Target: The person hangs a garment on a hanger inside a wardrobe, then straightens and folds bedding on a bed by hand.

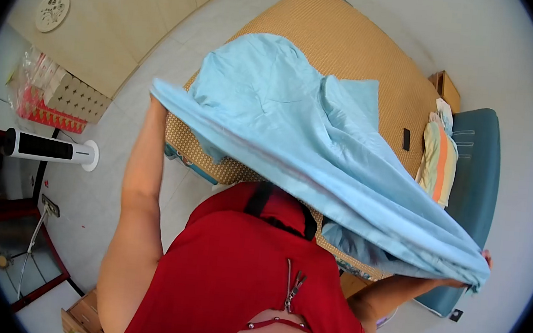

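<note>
Light-blue cloth point(338, 144), creased, slanting over woven mat point(329, 29); right fingers point(487, 256) clasp its lower-right end; left fingers hidden, can't tell grip.

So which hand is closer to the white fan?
Left. The left hand is on the fan's side of the bed; the right hand is far across, by the blue headboard.

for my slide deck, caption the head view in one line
Both hands hold a light blue sheet by its near edge, over a woven bed mat.
</note>
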The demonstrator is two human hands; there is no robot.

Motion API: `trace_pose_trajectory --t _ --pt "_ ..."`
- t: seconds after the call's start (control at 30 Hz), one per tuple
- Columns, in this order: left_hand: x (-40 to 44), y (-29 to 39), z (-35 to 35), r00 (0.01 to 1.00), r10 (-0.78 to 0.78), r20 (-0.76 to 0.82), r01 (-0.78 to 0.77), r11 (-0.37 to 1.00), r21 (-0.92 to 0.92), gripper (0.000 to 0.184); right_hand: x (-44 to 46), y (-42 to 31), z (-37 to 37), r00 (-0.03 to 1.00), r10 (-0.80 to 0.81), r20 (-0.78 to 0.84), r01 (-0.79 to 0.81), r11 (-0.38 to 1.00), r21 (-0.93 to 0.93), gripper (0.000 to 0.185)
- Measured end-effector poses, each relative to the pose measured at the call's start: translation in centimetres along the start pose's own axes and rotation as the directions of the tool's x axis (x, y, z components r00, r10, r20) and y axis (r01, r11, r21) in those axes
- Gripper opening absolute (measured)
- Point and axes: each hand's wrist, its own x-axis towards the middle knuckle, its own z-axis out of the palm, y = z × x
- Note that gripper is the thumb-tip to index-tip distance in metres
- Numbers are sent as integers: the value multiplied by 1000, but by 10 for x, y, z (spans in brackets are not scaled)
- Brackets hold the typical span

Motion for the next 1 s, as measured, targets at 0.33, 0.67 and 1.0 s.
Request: trace_pose_trajectory --t 0.33,0.67,1.0 --pt "61 220 -87 564 708 -426 -820 539 -189 30 -51 40 4 809 583 75 -587 809 39 22" --pt "-231 213 203 206 389 898 368 820 -439 19 -120 1 57 -187 419 888 -342 820 -459 42" --pt "-257 245 190 136 452 882 -167 888 -429 18 -278 3 92 -563 323 761 -665 370 -649 48"
